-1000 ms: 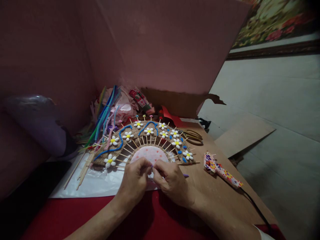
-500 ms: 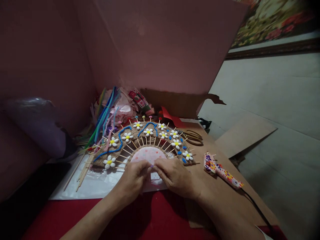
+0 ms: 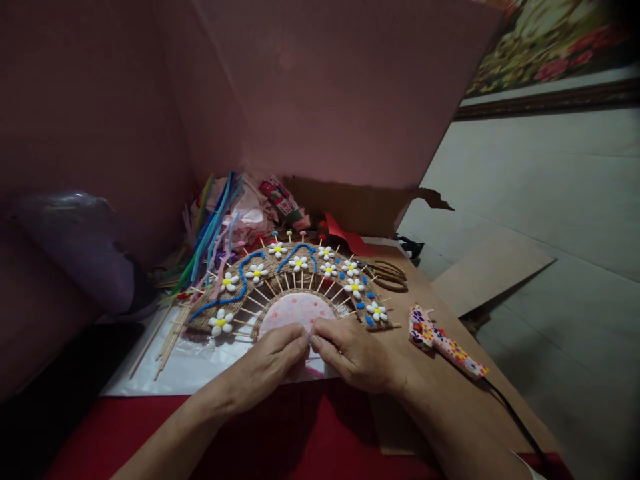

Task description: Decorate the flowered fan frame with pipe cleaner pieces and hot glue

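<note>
My left hand (image 3: 280,360) and my right hand (image 3: 353,353) meet fingertip to fingertip, both pinched closed. A tiny purple bit shows between them, too small to name. Just beyond lies a fan-shaped piece (image 3: 273,270) wrapped in brown twine, with thin sticks radiating through it. White flowers with yellow centres, blue wavy lines and blue dots decorate its band. At its inner curve is a pale pink half-circle (image 3: 295,308) with reddish spots, its lower edge hidden by my hands.
On the right lies a flower-patterned glue gun (image 3: 440,340) with a black cord. Scissors (image 3: 390,275) rest behind it on brown cardboard (image 3: 425,393). Colourful pipe cleaners (image 3: 210,223) are heaped at the back left, near loose wooden sticks (image 3: 170,343). A pink panel (image 3: 320,100) rises behind.
My left hand has turned slightly, its fingers flatter across the front of the half-circle. A pink strip now shows below my hands. The fan-shaped piece stays in place.
</note>
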Tool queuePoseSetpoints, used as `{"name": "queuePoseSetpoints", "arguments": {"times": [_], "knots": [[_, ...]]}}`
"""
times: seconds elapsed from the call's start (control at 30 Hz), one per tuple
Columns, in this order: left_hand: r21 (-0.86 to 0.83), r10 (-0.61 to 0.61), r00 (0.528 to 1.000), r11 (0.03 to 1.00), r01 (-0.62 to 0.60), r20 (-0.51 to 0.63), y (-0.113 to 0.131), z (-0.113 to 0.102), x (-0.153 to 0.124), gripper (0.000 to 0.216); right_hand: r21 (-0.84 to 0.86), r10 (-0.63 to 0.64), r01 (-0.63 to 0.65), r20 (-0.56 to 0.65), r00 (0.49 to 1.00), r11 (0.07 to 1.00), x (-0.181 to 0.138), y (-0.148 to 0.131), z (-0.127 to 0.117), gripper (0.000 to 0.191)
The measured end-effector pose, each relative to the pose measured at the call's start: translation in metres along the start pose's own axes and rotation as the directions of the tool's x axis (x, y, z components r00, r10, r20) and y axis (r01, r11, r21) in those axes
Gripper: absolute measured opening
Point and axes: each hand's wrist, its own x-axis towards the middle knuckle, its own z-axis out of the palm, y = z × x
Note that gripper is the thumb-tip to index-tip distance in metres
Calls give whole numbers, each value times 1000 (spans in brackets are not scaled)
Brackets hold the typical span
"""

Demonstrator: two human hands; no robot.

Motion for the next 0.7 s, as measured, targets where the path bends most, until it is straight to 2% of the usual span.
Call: {"name": "queuePoseSetpoints", "arguments": {"times": [0.2, 0.4, 0.7], "knots": [[12, 70, 997, 997, -70, -19, -4, 0, 3, 32, 6, 30, -30, 12, 999, 1000, 0, 0, -1, 17], [80, 60, 998, 995, -58, -18, 2, 0, 0, 33, 48, 3, -2, -4, 1000, 999, 1, -1, -5, 19], [67, 76, 997, 995, -77, 17, 1, 2, -2, 31, 135, -15, 12, 22, 1000, 991, 2, 0, -10, 25]]}}
